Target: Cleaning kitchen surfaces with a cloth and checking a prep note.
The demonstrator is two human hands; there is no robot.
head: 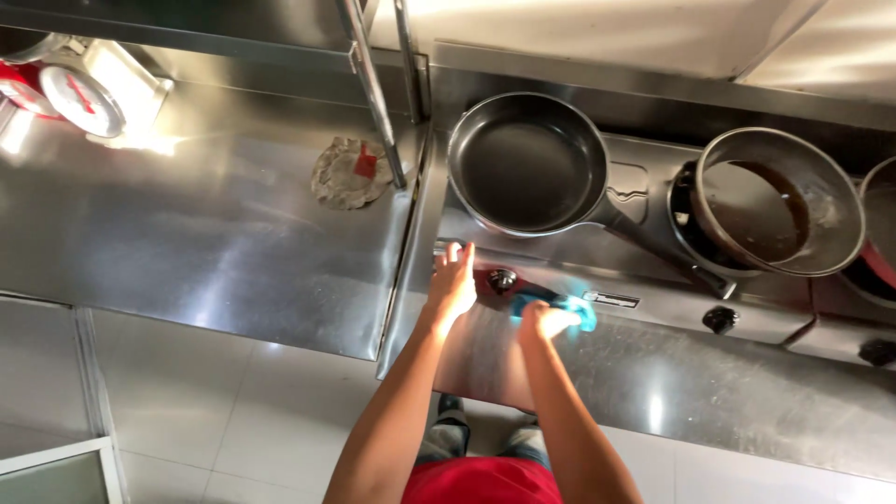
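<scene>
My right hand (546, 320) grips a blue cloth (571, 305) and presses it against the steel front panel of the stove (653, 383), just right of a dark burner knob (502, 279). The cloth looks blurred. My left hand (454, 280) rests flat with fingers together on the stove's front left edge, beside that knob. A black frying pan (527, 163) sits empty on the left burner just beyond both hands, its handle pointing right.
A second pan (779, 201) holding dark liquid sits on the right burner, with another pan's edge (877, 233) beyond it. More knobs (721, 319) line the panel. A steel counter (205, 233) at left carries a crumpled rag (350, 173) and a kitchen scale (84, 93). Two metal poles (373, 84) rise between them.
</scene>
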